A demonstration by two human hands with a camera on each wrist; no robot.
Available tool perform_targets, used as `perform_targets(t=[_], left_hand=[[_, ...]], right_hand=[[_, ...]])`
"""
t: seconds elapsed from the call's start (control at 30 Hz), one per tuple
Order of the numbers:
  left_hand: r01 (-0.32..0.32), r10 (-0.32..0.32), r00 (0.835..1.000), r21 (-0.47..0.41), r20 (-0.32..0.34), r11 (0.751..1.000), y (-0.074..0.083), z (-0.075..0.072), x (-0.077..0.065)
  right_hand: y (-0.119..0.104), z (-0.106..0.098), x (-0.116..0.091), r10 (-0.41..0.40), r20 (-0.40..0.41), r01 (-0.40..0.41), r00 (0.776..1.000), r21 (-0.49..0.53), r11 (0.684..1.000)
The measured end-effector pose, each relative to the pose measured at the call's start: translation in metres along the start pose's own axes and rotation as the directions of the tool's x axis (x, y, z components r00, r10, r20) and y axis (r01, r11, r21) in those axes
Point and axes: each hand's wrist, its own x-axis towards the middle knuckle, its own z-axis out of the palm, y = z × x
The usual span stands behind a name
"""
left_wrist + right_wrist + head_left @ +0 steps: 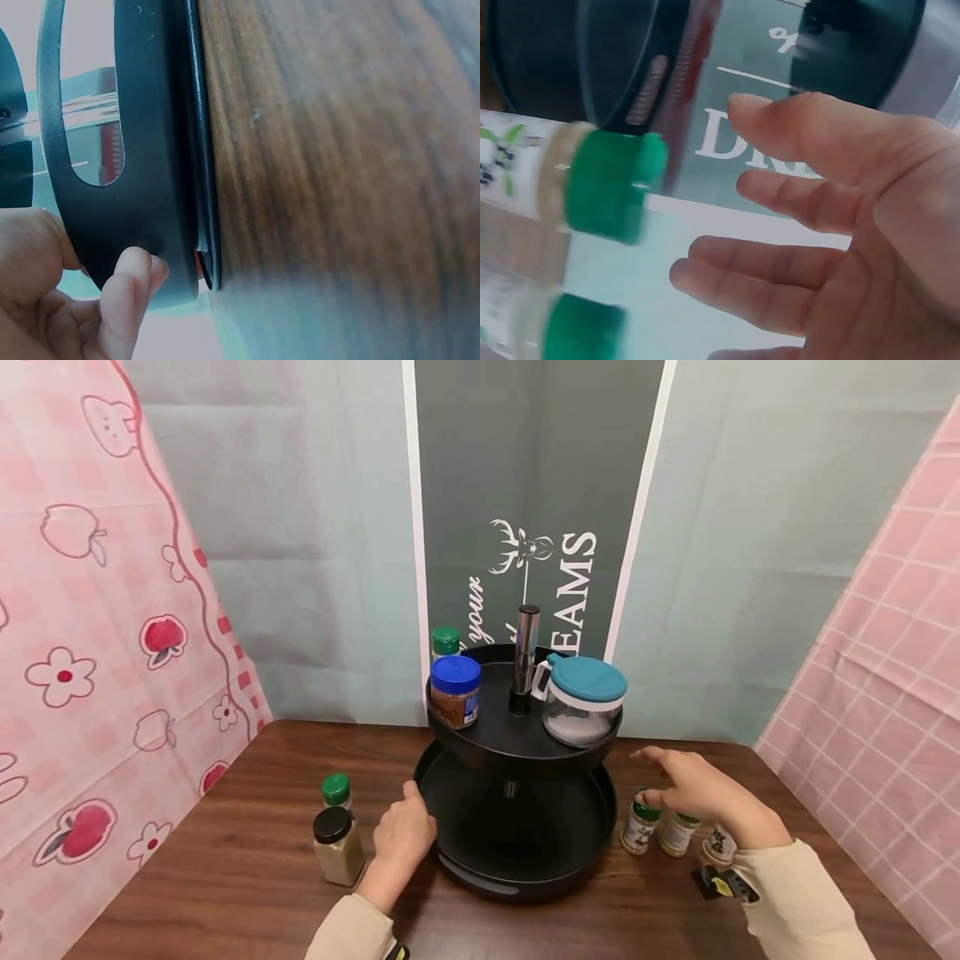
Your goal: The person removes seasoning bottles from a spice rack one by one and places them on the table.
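Observation:
A black two-tier rack point(517, 839) stands mid-table, a chrome post point(527, 647) rising through it. My left hand point(405, 827) grips the left edge of its lower tray, the fingers against the outer wall point(161, 217) in the left wrist view. To the right, my right hand point(701, 789) is held with fingers spread and nothing in them. Just under it stand a green-capped spice jar point(639, 833), a second one point(677, 837) and a third jar point(720, 846) partly hidden by the wrist. In the right wrist view, the nearest green cap point(611, 186) lies beyond the fingertips.
On the upper tier are a blue-lidded jar of brown powder point(455, 697), a green-capped jar point(446, 642) behind it, and a teal-lidded glass pot point(583, 706). Left of the left hand stand a black-capped jar point(340, 852) and a green-capped jar point(336, 791). Curtains enclose the wooden table point(247, 852).

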Motion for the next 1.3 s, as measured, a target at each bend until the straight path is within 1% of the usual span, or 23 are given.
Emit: perform_targets(t=[0.13,0.23,0.43,0.5,0.6,0.7,0.8,0.97,1.07,1.3], left_hand=[[0.008,-0.008,1.0,-0.005,0.004,1.0,-0.001,0.001,-0.001],[0.003,-0.003,1.0,-0.009,-0.005,1.0,-0.001,0.001,-0.002],[-0.005,0.005,1.0,-0.005,-0.014,1.0,-0.001,0.0,-0.002],[-0.01,0.01,1.0,-0.001,-0.016,1.0,-0.001,-0.001,-0.001],[-0.009,0.009,1.0,0.004,-0.014,1.0,-0.001,-0.001,0.0],[-0.002,0.002,1.0,0.004,-0.004,1.0,-0.002,-0.002,0.001],[0.005,-0.005,1.0,0.002,0.006,1.0,-0.003,-0.003,0.001],[-0.003,0.003,1.0,-0.005,-0.002,1.0,-0.003,-0.003,0.002],[-0.005,0.005,1.0,-0.01,-0.008,1.0,-0.002,-0.003,0.002],[-0.001,0.001,1.0,-0.019,-0.013,1.0,-0.001,0.0,0.001]], right_hand=[[-0.007,-0.015,0.005,-0.015,0.007,0.016,1.0,-0.037,0.999],[-0.013,-0.029,0.006,-0.029,-0.001,0.029,1.0,-0.04,0.999],[-0.028,-0.057,0.007,-0.035,-0.064,0.033,0.997,-0.036,0.999],[-0.033,-0.064,0.007,-0.035,-0.089,0.031,0.995,-0.05,0.998],[-0.04,-0.072,0.008,-0.03,-0.104,0.024,0.994,-0.058,0.998],[-0.047,-0.077,0.01,-0.026,-0.101,0.022,0.995,-0.036,0.999],[-0.055,-0.083,0.013,-0.037,-0.107,0.037,0.994,-0.011,0.999],[-0.067,-0.092,0.021,-0.074,-0.146,0.077,0.987,0.019,0.997],[-0.071,-0.093,0.027,-0.105,-0.161,0.111,0.981,0.028,0.993],[-0.079,-0.09,0.045,-0.196,-0.151,0.196,0.969,-0.013,0.981]])
